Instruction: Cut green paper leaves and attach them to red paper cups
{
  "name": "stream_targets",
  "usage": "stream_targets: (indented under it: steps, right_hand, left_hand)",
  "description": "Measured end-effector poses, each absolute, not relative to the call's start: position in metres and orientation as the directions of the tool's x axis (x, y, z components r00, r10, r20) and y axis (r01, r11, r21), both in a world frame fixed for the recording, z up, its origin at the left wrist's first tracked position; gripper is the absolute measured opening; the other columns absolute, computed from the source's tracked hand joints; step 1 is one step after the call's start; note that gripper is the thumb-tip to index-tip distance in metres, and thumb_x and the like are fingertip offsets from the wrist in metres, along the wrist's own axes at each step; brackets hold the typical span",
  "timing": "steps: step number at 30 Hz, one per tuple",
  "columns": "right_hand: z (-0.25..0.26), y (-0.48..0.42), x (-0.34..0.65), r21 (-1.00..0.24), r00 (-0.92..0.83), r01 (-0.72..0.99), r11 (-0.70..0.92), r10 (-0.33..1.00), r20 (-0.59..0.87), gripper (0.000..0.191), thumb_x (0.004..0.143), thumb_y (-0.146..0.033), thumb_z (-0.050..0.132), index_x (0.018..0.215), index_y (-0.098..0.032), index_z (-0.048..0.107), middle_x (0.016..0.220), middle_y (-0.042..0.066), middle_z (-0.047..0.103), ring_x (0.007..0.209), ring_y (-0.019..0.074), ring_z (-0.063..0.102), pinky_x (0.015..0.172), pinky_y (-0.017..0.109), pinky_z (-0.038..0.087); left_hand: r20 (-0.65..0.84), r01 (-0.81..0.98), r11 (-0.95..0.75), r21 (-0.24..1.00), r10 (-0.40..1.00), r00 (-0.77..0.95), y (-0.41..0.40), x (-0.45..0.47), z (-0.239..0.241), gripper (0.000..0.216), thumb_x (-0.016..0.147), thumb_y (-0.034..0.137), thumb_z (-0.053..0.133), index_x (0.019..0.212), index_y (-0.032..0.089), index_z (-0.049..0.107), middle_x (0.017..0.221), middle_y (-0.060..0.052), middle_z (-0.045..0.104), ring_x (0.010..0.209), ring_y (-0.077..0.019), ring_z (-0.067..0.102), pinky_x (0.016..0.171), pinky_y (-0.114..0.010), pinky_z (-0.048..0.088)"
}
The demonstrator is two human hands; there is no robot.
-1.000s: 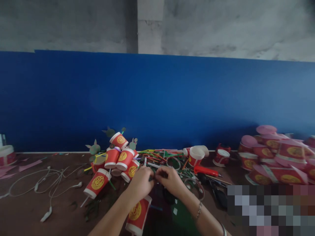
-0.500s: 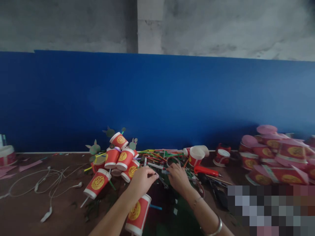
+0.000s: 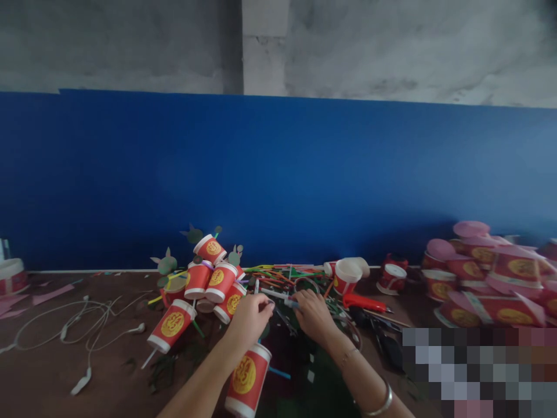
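Observation:
A red paper cup (image 3: pixel 249 378) with a yellow round emblem lies tilted below my left hand (image 3: pixel 252 318), a blue straw (image 3: pixel 279 373) sticking out at its side. Thumb and forefinger of that hand are pinched together; what is between them is too small to make out. My right hand (image 3: pixel 314 313) has its fingers curled at the right end of a white pen-like stick (image 3: pixel 278 295), which looks bluish near the fingertips. Between and behind both hands lies a heap of coloured straws and strips (image 3: pixel 278 271).
Left of the hands are stacked red cups (image 3: pixel 221 280) with rabbit-shaped cutouts (image 3: pixel 167 262), and white earphones (image 3: pixel 89 334). At right lie a white-rimmed cup (image 3: pixel 347 276), a red-handled tool (image 3: pixel 365 302), a black object (image 3: pixel 389 347) and a pile of cups with pink paper (image 3: pixel 491 273).
My left fingertips have drawn slightly left, away from the right hand. The cup under my left wrist has shifted a little to the right. My right hand is almost unmoved.

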State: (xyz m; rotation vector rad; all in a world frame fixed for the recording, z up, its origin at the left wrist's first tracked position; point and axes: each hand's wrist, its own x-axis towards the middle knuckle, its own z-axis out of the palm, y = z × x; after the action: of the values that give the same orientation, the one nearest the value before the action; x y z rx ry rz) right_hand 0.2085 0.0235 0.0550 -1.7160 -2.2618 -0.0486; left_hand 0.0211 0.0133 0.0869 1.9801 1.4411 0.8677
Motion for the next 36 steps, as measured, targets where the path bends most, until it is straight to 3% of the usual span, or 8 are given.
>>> stream_targets:
  steps: [6,11,15,21,24,28,36]
  right_hand:
    - [0.085,0.009,0.194,-0.460,-0.299,0.797,0.393,0.917,0.265,0.017,0.072,-0.019,0.055,0.087,-0.018,0.062,0.086,0.004,0.066,0.080,0.0171,0.057,0.071,0.024,0.036]
    - [0.096,-0.004,0.183,-0.549,-0.338,0.733,0.401,0.916,0.217,0.015,0.069,-0.017,0.055,0.081,-0.018,0.064,0.077,0.001,0.067,0.069,0.0142,0.057,0.060,0.021,0.035]
    - [0.090,0.001,0.186,-0.467,-0.275,0.810,0.356,0.932,0.235,0.016,0.074,-0.022,0.054,0.084,-0.019,0.065,0.079,0.003,0.069,0.070,0.0156,0.059,0.063,0.022,0.035]
    - [0.068,0.022,0.202,-0.253,-0.151,0.946,0.204,0.966,0.211,0.022,0.080,-0.023,0.050,0.094,-0.019,0.066,0.096,0.008,0.068,0.094,0.0223,0.059,0.078,0.029,0.036]
    - [0.056,0.029,0.212,-0.210,-0.124,0.963,0.168,0.970,0.208,0.026,0.085,-0.020,0.043,0.097,-0.020,0.067,0.099,0.008,0.067,0.097,0.0217,0.057,0.078,0.029,0.037]
    - [0.043,0.034,0.226,-0.115,-0.036,0.991,0.074,0.951,0.306,0.031,0.084,-0.012,0.040,0.100,-0.019,0.066,0.105,0.011,0.064,0.098,0.0247,0.053,0.074,0.032,0.037]
    - [0.033,0.040,0.239,-0.218,0.029,0.975,0.042,0.950,0.311,0.023,0.083,-0.019,0.047,0.085,-0.021,0.070,0.101,0.008,0.065,0.097,0.0238,0.052,0.072,0.032,0.036]
  left_hand:
    - [0.289,0.744,-0.282,0.605,0.949,0.124,0.012,0.020,0.092,0.020,0.080,0.021,0.049,0.066,0.016,0.063,0.063,-0.003,0.066,0.060,-0.0144,0.059,0.056,-0.022,0.034]
    - [0.306,0.770,-0.295,0.566,0.942,0.137,0.009,0.020,0.094,0.018,0.081,0.020,0.050,0.072,0.017,0.065,0.068,-0.004,0.068,0.065,-0.0162,0.062,0.057,-0.022,0.034]
    - [0.306,0.781,-0.306,0.544,0.939,0.155,0.007,0.021,0.093,0.018,0.081,0.020,0.051,0.069,0.018,0.064,0.065,-0.003,0.066,0.063,-0.0156,0.060,0.056,-0.022,0.033]
    - [0.292,0.737,-0.301,0.606,0.945,0.146,0.007,0.021,0.095,0.018,0.082,0.021,0.049,0.070,0.018,0.062,0.065,-0.002,0.065,0.062,-0.0139,0.059,0.057,-0.021,0.035]
    - [0.291,0.726,-0.309,0.615,0.944,0.156,0.007,0.021,0.095,0.019,0.082,0.022,0.047,0.070,0.018,0.061,0.065,-0.002,0.064,0.063,-0.0141,0.058,0.057,-0.021,0.036]
    - [0.309,0.715,-0.331,0.616,0.936,0.167,0.007,0.022,0.094,0.019,0.083,0.022,0.045,0.071,0.019,0.059,0.064,-0.001,0.062,0.062,-0.0136,0.058,0.057,-0.021,0.035]
    - [0.314,0.674,-0.349,0.651,0.932,0.179,0.005,0.024,0.092,0.019,0.082,0.021,0.043,0.070,0.020,0.058,0.060,0.002,0.059,0.058,-0.0117,0.055,0.055,-0.020,0.033]
